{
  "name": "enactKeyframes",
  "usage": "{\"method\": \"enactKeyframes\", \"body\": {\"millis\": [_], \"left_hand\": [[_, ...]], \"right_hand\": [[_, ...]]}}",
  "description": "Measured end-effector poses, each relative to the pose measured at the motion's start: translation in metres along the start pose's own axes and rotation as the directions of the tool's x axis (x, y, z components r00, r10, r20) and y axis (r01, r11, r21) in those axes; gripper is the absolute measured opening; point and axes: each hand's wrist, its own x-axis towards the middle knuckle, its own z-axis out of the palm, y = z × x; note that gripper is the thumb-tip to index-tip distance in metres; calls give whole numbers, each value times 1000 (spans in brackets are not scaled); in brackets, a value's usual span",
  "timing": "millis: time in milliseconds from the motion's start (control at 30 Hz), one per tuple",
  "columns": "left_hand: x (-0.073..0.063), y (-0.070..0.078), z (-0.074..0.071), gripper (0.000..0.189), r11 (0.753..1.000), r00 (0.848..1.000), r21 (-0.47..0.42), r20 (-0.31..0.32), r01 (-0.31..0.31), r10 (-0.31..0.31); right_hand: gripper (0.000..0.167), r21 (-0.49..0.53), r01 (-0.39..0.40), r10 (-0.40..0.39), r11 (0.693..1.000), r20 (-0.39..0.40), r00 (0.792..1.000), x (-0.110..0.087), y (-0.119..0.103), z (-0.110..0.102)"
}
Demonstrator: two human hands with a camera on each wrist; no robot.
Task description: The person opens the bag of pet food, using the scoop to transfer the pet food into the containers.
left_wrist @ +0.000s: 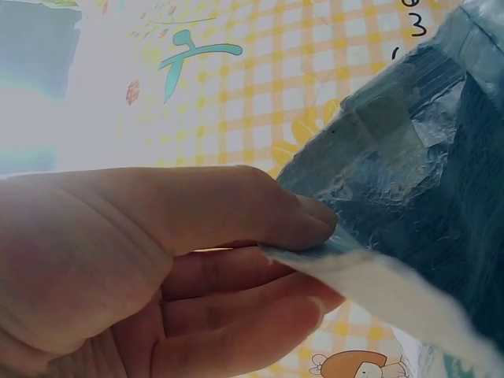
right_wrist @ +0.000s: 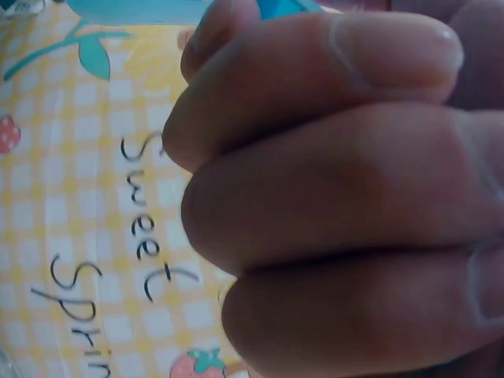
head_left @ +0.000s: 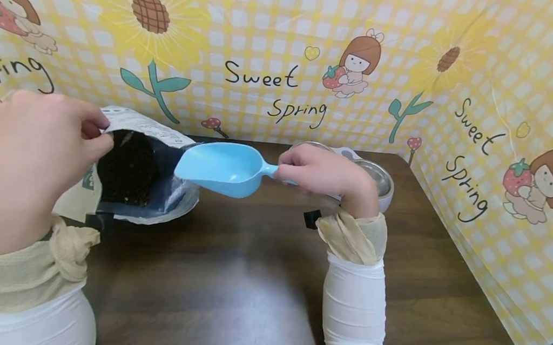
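A bag [head_left: 171, 207] of dark soil [head_left: 128, 169] lies at the left of the table with its mouth facing right. My left hand [head_left: 34, 159] pinches the edge of its opening; in the left wrist view thumb and fingers grip the bag's rim [left_wrist: 378, 283], and the dark lining shows. In my right hand [head_left: 327, 174] is a light blue scoop [head_left: 228, 166], held by its handle. The scoop's tip overlaps the bag's opening in the head view, and its visible bowl holds no soil. Curled fingers [right_wrist: 339, 181] fill most of the right wrist view.
Behind my right hand stands a pale double bowl with metal insides [head_left: 378, 180], partly hidden. A small black block [head_left: 312, 218] lies on the brown table [head_left: 248, 278] near my right wrist. Yellow checked cloth [head_left: 258, 30] rises behind the table and along its right side.
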Motion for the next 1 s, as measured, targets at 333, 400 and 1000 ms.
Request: {"method": "enactKeyframes", "body": {"millis": [333, 400, 1000], "left_hand": [[1, 1, 2, 17, 998, 999, 44, 6, -42, 41], [1, 2, 2, 16, 998, 999, 44, 6, -46, 45], [-3, 7, 0, 15, 996, 996, 0, -2, -90, 90]], "right_hand": [[32, -133, 65, -58, 989, 55, 997, 17, -22, 21], [31, -173, 71, -63, 982, 53, 997, 21, -25, 24], [20, -349, 80, -74, 934, 31, 997, 21, -55, 48]]}}
